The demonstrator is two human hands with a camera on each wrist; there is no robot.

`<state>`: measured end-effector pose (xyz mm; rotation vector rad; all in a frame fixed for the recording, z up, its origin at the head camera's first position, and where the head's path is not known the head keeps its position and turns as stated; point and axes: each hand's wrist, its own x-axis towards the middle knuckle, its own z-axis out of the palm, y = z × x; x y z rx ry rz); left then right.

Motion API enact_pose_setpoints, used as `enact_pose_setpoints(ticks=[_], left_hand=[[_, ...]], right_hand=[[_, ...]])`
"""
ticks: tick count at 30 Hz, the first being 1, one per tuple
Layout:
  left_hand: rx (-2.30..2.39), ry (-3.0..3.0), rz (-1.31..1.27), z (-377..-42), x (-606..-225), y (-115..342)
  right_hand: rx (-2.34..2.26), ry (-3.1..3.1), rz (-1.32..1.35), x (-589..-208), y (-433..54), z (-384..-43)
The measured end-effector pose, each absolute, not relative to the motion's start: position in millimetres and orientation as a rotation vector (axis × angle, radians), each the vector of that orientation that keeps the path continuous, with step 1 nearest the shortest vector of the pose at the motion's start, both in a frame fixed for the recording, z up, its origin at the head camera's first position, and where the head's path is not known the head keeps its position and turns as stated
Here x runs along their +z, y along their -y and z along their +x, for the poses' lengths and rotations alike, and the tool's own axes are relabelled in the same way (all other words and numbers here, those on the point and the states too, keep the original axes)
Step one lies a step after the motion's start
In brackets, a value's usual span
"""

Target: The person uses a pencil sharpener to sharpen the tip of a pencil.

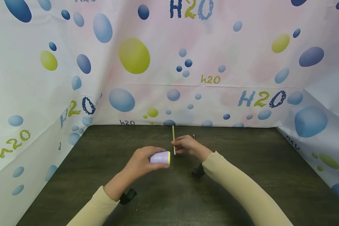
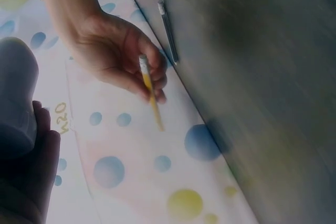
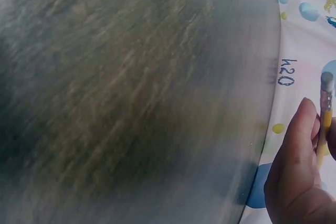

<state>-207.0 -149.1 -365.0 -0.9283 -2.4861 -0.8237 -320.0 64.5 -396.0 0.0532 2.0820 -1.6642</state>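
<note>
My left hand (image 1: 141, 160) grips a lilac cylinder with a yellow end (image 1: 159, 158), held sideways over the table with that end facing right. The left wrist view shows this cylinder (image 2: 16, 93) as a dim, rounded shape at its left edge. A yellow pencil (image 1: 173, 135) is pinched in my right hand (image 1: 187, 145), just beyond and right of the cylinder. Its eraser end (image 3: 326, 82) points back toward me and its tip away. A second, dark pencil (image 2: 168, 35) lies on the table, mostly hidden behind the right hand in the head view.
The dark wooden table (image 1: 101, 188) reaches back to a white sheet (image 1: 214, 103) printed with blue and green drops and H2O lettering. The sheet also stands along the left and right sides. Black straps (image 1: 128, 196) sit at both wrists.
</note>
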Motion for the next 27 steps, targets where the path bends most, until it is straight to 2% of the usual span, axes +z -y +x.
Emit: enact_pose_setpoints(ticks=[27], left_hand=[[-0.859, 2.507, -0.889, -210, -368, 153]], right_hand=[[-1.661, -2.116, 0.259, -414, -47, -331]])
